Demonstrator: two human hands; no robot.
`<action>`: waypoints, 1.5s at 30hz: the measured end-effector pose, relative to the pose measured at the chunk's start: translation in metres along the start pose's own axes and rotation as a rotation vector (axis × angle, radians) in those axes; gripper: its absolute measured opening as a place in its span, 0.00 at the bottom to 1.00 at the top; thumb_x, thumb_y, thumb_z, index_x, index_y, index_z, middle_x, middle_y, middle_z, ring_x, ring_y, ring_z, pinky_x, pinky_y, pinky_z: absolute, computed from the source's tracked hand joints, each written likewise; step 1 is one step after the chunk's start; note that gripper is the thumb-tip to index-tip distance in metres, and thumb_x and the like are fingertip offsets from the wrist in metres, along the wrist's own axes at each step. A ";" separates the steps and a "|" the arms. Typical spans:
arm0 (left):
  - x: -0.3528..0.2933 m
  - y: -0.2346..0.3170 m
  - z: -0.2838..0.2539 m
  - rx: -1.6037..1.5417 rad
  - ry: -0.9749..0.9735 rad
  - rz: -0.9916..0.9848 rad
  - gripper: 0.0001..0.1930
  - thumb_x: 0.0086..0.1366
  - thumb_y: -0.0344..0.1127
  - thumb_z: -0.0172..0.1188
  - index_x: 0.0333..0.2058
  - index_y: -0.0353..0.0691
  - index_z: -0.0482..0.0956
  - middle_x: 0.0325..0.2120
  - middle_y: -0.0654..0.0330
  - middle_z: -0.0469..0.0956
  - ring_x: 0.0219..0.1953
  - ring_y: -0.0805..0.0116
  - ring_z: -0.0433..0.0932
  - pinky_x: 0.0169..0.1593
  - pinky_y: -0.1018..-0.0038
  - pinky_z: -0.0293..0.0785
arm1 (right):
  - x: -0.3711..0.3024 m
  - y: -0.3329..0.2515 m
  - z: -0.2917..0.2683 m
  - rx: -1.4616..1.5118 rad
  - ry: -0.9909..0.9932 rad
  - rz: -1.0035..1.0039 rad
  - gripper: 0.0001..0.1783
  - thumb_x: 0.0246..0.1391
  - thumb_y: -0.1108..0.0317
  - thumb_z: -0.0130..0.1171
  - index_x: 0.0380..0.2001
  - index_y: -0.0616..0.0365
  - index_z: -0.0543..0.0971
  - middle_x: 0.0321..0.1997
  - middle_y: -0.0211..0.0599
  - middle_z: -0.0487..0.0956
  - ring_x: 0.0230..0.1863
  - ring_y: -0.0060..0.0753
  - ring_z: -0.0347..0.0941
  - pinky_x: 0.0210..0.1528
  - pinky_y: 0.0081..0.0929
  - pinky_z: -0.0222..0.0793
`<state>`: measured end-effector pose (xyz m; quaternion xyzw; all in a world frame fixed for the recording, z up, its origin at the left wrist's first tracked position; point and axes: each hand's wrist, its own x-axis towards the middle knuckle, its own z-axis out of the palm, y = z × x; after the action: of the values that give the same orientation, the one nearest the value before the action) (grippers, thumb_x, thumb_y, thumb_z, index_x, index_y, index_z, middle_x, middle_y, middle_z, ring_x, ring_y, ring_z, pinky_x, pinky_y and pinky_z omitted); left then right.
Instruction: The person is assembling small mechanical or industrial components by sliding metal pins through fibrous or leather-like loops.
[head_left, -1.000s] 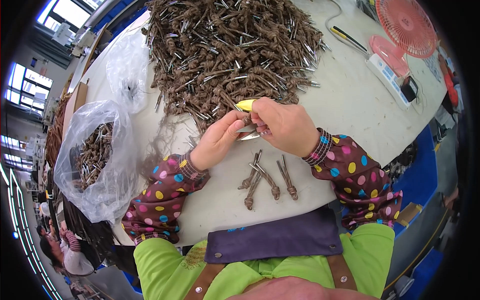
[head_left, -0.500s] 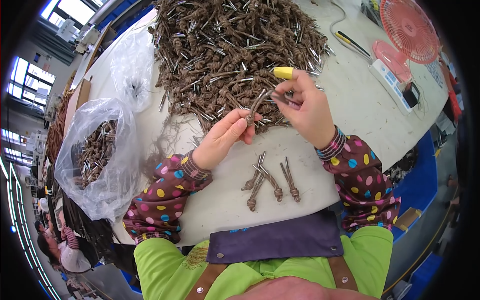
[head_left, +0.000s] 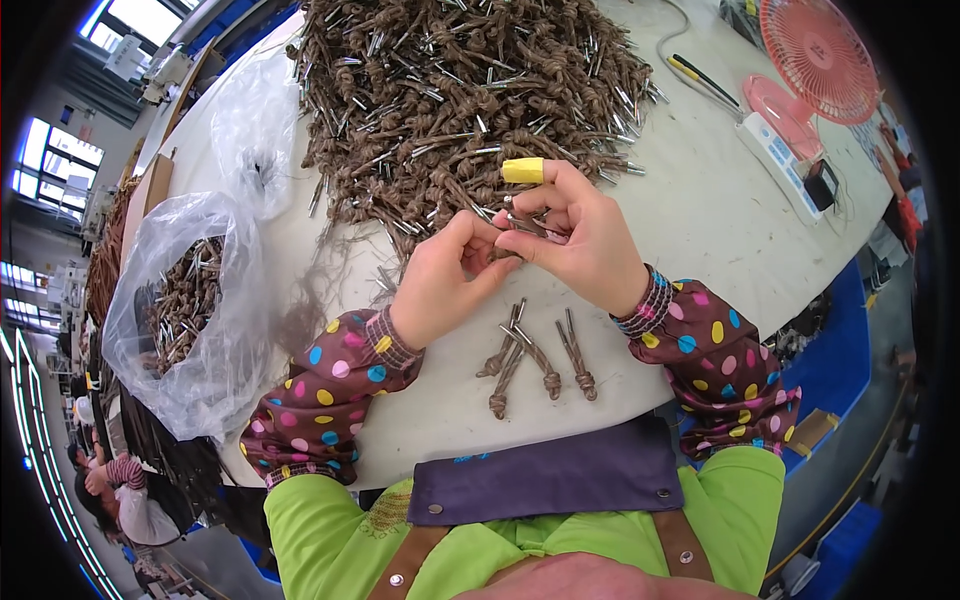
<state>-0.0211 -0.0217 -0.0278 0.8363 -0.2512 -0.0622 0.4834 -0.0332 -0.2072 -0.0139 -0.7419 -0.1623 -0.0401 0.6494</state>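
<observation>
- Knotted cord (head_left: 503,255), mostly hidden, pinched by the left hand (head_left: 445,275) at the cord pile's (head_left: 465,110) near edge!
- Right hand (head_left: 583,232) meets it, fingers curled, one yellow-tipped; can't tell exactly what it grips.
- Four more cords (head_left: 577,360) lie nearby on the tabletop (head_left: 430,430).

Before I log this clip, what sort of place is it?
Likely a factory workroom: a heap of knotted brown cords on the worktable, a plastic bag, and what look like machines beyond.
</observation>
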 end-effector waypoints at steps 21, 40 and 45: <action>0.003 -0.014 -0.002 -0.530 -0.145 -0.254 0.09 0.62 0.33 0.60 0.37 0.33 0.79 0.28 0.65 0.79 0.31 0.82 0.74 0.36 0.83 0.72 | 0.003 0.008 0.000 -0.061 0.076 0.020 0.23 0.48 0.69 0.66 0.47 0.61 0.71 0.27 0.30 0.78 0.24 0.12 0.65 0.28 0.14 0.63; -0.002 -0.024 -0.001 -0.316 0.158 0.337 0.03 0.66 0.23 0.50 0.38 0.34 0.68 0.32 0.55 0.77 0.36 0.72 0.76 0.41 0.79 0.72 | -0.001 -0.006 -0.012 -0.224 0.049 -0.083 0.17 0.56 0.57 0.58 0.36 0.61 0.72 0.25 0.36 0.75 0.24 0.30 0.73 0.26 0.24 0.66; -0.001 -0.026 -0.003 -0.241 0.197 0.454 0.05 0.63 0.20 0.52 0.37 0.34 0.69 0.33 0.53 0.77 0.34 0.69 0.75 0.39 0.78 0.72 | -0.008 -0.003 -0.005 -0.405 -0.080 -0.173 0.13 0.53 0.57 0.59 0.27 0.56 0.74 0.25 0.35 0.74 0.24 0.37 0.72 0.25 0.28 0.65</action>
<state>-0.0120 -0.0082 -0.0484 0.6970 -0.3747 0.1000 0.6031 -0.0407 -0.2132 -0.0123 -0.8415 -0.2396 -0.0980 0.4742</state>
